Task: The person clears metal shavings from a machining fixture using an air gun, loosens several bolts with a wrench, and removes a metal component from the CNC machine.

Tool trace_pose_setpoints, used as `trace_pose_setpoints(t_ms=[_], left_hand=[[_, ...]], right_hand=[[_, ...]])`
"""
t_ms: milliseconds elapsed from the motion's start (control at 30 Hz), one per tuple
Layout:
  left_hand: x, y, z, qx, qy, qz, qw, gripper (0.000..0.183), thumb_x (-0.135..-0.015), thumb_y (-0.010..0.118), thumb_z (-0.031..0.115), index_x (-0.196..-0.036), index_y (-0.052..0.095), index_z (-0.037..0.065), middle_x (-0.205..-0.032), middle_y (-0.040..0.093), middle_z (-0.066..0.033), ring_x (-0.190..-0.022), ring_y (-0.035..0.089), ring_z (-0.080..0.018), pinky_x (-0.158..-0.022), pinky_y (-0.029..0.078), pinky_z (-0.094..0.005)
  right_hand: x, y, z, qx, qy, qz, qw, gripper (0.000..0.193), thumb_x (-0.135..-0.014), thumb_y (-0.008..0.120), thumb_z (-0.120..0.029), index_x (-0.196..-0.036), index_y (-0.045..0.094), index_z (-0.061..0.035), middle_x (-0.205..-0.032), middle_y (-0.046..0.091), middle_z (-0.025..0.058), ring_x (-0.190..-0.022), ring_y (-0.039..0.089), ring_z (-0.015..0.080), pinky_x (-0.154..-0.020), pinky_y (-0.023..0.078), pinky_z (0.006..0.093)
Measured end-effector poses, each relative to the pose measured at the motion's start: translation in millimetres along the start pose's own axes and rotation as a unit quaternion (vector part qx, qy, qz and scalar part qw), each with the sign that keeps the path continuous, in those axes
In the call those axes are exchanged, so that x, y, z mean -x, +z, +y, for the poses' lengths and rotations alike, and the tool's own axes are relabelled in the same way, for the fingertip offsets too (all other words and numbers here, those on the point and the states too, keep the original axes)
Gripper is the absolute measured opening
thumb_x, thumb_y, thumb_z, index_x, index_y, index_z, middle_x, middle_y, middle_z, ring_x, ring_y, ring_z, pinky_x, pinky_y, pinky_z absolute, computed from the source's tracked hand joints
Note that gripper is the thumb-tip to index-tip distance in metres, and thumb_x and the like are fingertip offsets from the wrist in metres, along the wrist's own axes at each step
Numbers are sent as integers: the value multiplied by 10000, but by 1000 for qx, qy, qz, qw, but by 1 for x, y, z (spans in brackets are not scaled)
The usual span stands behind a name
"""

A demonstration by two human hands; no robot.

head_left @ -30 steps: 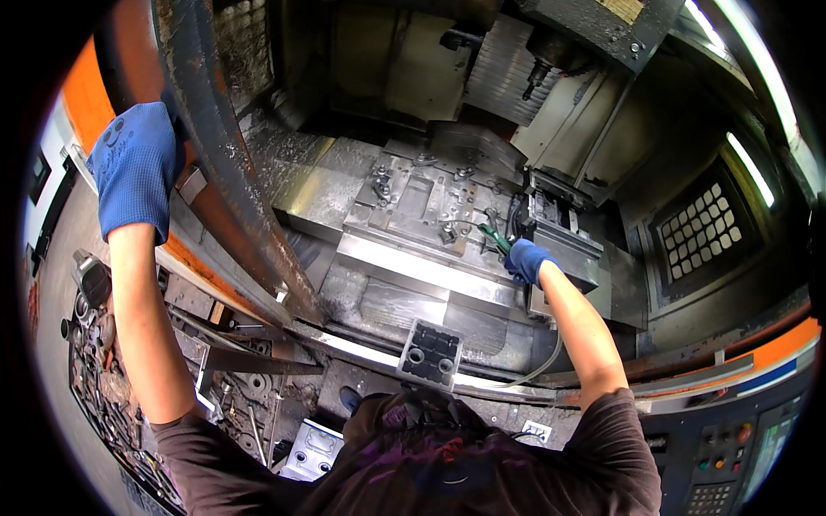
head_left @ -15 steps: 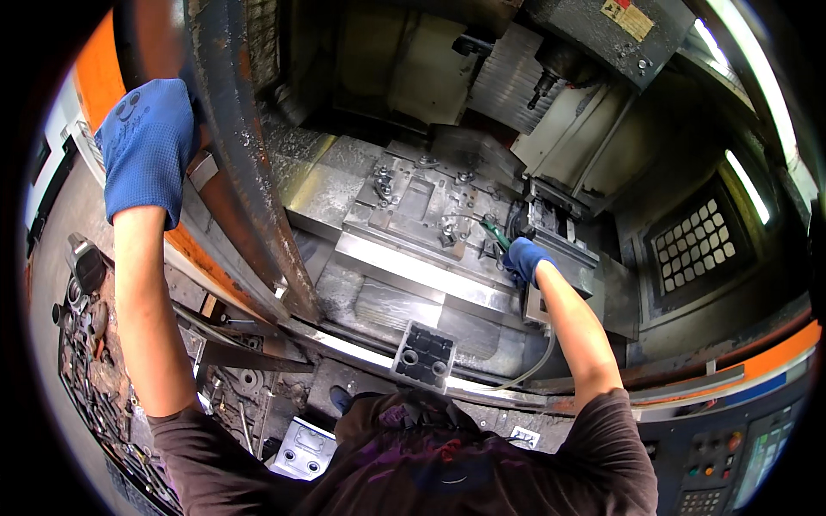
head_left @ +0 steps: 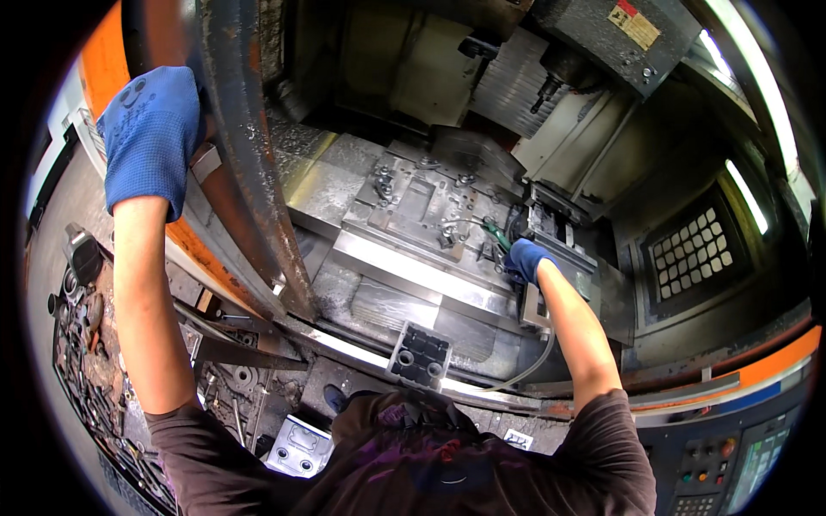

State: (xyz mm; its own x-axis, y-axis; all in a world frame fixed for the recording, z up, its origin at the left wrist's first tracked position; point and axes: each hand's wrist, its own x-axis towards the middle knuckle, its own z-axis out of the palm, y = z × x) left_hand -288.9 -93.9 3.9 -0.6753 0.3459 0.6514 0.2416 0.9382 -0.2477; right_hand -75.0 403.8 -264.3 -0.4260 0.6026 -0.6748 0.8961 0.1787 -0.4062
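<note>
The green air blow gun [head_left: 493, 230], gripped in the gloved right hand [head_left: 527, 261] at the fixture plate's [head_left: 400, 225] right end, should feel light, stiff, perhaps oil-slick, best held round its handle, while the left hand's [head_left: 153, 136] closure by the door frame [head_left: 239, 146] I cannot tell

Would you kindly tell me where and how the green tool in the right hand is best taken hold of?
I would probably grip the green tool by its thicker rear body, coming from the near right, where the right hand holds it. Its slim nozzle reaches left over the metal plate, leaving the rear end nearer the person; exact finger placement is hidden.
</note>
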Motion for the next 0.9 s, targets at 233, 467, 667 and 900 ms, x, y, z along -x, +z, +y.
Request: trace_pose_setpoints(t_ms=[233, 467, 667, 900], left_hand=[[5, -4, 0, -12, 20, 45, 999, 126, -742, 603, 122, -729, 675, 20, -750, 633, -197, -730, 634, -358, -655, 504, -409], [3, -12, 8, -18, -7, 14, 1000, 119, -745, 598, 110, -733, 678, 23, -759, 638, -196, -741, 640, -345, -658, 506, -404], [6, -4, -1, -19, 15, 68, 997, 105, -732, 612, 114, -720, 675, 30, -728, 634, -187, -709, 639, -344, -648, 510, -396], [4, -10, 11, 81, -47, 48, 994, 90, -717, 622, 105, -728, 683, 40, -722, 635, -186, -717, 646, -342, -649, 514, -394]], right_hand=[[8, 2, -9, -12, 24, -29, 999, 219, -910, 489, -180, -720, 595, -157, -613, 527, 26, -504, 472, 176, -493, 420, 351], [-7, -3, 0, 6, 25, -50, 998, 148, -870, 516, -183, -735, 577, -194, -611, 494, -38, -561, 498, 152, -505, 402, 325], [-4, -3, -15, 171, -46, -72, 982, 107, -802, 552, -157, -710, 562, -212, -588, 466, -40, -561, 480, 129, -515, 380, 274], [-20, -21, -17, 361, -196, -41, 911, 161, -852, 584, -156, -717, 646, -95, -625, 567, 56, -532, 456, 146, -486, 405, 332]])
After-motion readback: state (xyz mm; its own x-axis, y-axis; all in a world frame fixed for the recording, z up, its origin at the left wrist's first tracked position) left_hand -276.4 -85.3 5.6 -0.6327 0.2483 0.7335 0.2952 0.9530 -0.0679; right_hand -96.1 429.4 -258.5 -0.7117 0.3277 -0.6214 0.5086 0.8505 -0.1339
